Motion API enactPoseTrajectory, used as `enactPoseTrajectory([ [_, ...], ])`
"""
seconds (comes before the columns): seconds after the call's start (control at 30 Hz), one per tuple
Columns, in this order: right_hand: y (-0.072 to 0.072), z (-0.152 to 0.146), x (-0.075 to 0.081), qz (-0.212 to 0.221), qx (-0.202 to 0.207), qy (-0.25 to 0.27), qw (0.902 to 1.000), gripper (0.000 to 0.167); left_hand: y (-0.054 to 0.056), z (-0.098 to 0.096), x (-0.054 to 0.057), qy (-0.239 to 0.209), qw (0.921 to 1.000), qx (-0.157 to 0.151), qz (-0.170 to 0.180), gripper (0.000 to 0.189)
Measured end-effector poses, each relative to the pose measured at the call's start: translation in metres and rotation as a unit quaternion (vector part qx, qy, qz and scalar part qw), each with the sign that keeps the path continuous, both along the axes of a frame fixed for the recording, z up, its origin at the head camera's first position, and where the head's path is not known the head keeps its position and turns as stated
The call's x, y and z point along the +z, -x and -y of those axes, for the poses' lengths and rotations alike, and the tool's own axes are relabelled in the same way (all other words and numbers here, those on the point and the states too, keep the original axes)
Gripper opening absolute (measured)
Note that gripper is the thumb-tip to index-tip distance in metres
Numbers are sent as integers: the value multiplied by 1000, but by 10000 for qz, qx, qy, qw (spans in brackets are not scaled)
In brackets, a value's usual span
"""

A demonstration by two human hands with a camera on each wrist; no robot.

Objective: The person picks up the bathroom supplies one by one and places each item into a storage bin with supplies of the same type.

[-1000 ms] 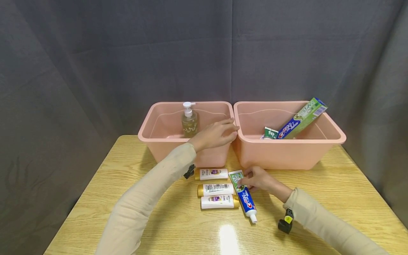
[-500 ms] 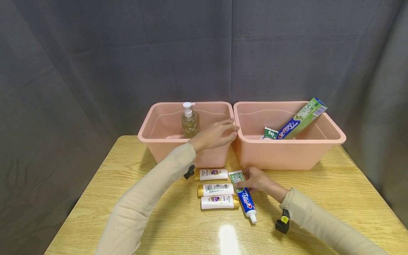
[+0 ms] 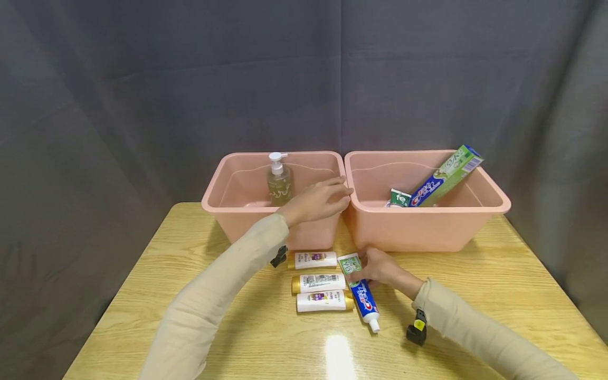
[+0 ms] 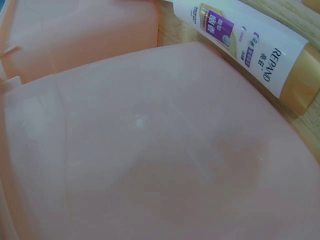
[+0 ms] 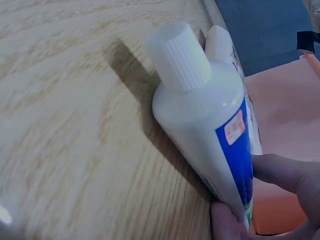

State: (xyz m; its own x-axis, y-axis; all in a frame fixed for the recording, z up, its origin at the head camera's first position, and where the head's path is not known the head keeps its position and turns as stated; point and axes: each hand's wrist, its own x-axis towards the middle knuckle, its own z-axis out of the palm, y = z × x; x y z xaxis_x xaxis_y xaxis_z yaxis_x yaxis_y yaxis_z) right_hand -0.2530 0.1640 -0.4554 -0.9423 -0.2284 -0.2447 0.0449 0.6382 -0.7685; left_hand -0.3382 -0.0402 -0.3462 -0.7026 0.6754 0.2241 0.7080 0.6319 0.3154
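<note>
Head view: your right hand point(image 3: 377, 266) has the toothpaste tube point(image 3: 366, 302) pinched between thumb and fingers, just in front of the right bin point(image 3: 418, 228), near its left corner. Tube's green flat end points toward the right bin, white cap away from it, toward you. Right wrist view confirms thumb and finger on opposite sides of the tube; cap end throws a shadow on the table point(image 3: 256, 330). Can't tell if the whole tube touches the wood.

Your left hand point(image 3: 315, 201) is at the right bin's left rim, over the neighbouring left bin point(image 3: 237, 222), fingers loosely extended. Can't confirm rim contact; left wrist view doesn't catch the fingers.

Forward and left of the right bin, beside the tube, you've got three white gold-capped bottles lying crosswise: far bottle point(image 3: 314, 259) and middle bottle point(image 3: 323, 283) caps left, near bottle point(image 3: 322, 301) cap right.

Inside the right bin: toothpaste box point(image 3: 444, 178) tilted up past the right rim, green-ended item point(image 3: 400, 198) by its lower end. Left bin, beside it: pump bottle point(image 3: 279, 186), upright. Grey curtain point(image 3: 214, 79) behind the right bin.
</note>
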Motion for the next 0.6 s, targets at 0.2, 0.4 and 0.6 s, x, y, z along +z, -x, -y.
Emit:
enactPoseTrajectory([
  [0.2, -1, 1, 0, 54, -39, 35, 10000, 62, 0, 1, 0, 13, 10000, -20, 16, 44],
  [0.4, 0, 2, 1, 171, -42, 137, 9998, 51, 0, 1, 1, -11, 10000, -49, 0, 43],
  [0.6, 2, 3, 0, 224, 112, 135, 9996, 35, 1, 2, 1, -17, 10000, -51, 1, 43],
])
